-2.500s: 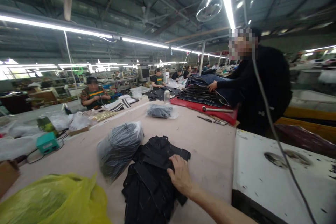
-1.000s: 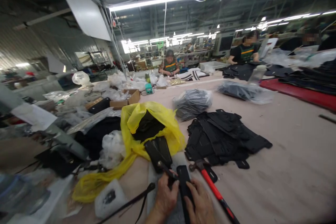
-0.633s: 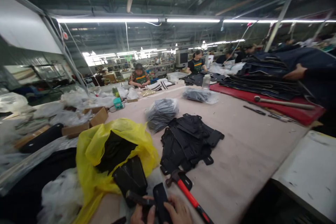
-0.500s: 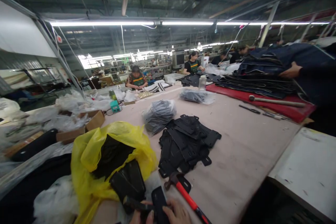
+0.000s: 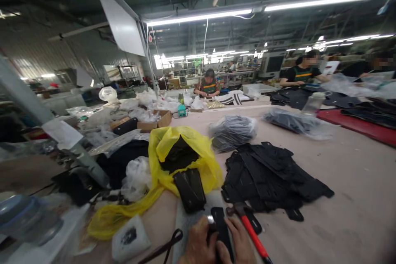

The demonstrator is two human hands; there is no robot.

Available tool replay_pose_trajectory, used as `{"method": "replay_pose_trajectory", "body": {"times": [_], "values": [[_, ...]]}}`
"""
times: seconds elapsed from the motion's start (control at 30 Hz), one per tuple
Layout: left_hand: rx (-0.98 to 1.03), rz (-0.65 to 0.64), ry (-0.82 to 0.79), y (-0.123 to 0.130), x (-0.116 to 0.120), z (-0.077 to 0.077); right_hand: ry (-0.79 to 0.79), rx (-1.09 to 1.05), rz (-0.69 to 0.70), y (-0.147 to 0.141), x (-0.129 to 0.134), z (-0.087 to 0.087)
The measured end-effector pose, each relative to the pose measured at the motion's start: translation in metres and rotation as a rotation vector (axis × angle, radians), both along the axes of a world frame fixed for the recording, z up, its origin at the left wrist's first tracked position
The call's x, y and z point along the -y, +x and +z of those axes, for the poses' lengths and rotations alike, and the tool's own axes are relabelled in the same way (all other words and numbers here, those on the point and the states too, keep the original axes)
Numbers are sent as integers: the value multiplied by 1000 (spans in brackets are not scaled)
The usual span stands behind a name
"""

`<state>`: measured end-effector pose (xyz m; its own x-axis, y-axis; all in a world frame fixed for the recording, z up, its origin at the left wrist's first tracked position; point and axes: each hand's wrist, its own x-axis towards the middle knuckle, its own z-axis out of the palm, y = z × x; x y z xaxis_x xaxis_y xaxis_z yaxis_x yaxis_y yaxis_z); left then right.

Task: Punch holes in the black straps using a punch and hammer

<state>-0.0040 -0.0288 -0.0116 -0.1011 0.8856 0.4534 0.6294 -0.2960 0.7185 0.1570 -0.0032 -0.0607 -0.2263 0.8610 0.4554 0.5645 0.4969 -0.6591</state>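
At the bottom of the view, my left hand point(image 5: 198, 241) is curled closed around a short tool with a shiny metal end point(image 5: 210, 219); its kind is not clear. That end lies against the left edge of a black strap piece point(image 5: 220, 225). My right hand point(image 5: 239, 241) grips the same strap piece from the right, thumb on top and fingers along its edge. Just right of it lies a claw hammer point(image 5: 254, 235) with a red handle, its head across another black piece. Beyond the hammer spreads a pile of black strap pieces point(image 5: 266, 177).
A yellow plastic bag point(image 5: 154, 148) with black material inside stands ahead on the left, a black packet point(image 5: 189, 189) at its mouth. Clear-bagged bundles point(image 5: 233, 132) lie behind the pile. A dark looped strap point(image 5: 167, 243) is at lower left. Co-workers point(image 5: 208, 84) sit across the table.
The view has swung left, so the table things appear further right. My left hand has brought the tool from beside the strap piece to its edge. The right hand stays on the piece.
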Motion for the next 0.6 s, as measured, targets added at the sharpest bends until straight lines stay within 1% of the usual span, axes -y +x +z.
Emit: {"method": "replay_pose_trajectory", "body": {"times": [0.07,0.17,0.23,0.3,0.37,0.4,0.43,0.5,0.57,0.6], "values": [[19,-62,-34,0,1,4,-15,4,40,-4,-1,9],[10,-143,-16,0,1,7,-87,-72,73,-16,-2,11],[-3,-159,13,0,1,8,-146,-129,42,-25,-2,7],[-12,-166,4,1,3,10,-217,-178,8,-30,-2,5],[-32,-178,-28,0,4,17,-297,-238,-15,-32,-1,6],[-41,-178,-42,-2,4,24,-342,-270,-23,-31,-1,8],[-40,-164,-55,-5,2,32,-389,-299,-29,-30,-1,11],[-5,-81,-68,-21,-8,51,-469,-348,-51,-29,-1,18],[21,68,-53,-48,-25,71,-498,-393,-74,-34,-3,23],[-1,161,-24,-65,-37,80,-487,-417,-88,-39,-3,26]]}}
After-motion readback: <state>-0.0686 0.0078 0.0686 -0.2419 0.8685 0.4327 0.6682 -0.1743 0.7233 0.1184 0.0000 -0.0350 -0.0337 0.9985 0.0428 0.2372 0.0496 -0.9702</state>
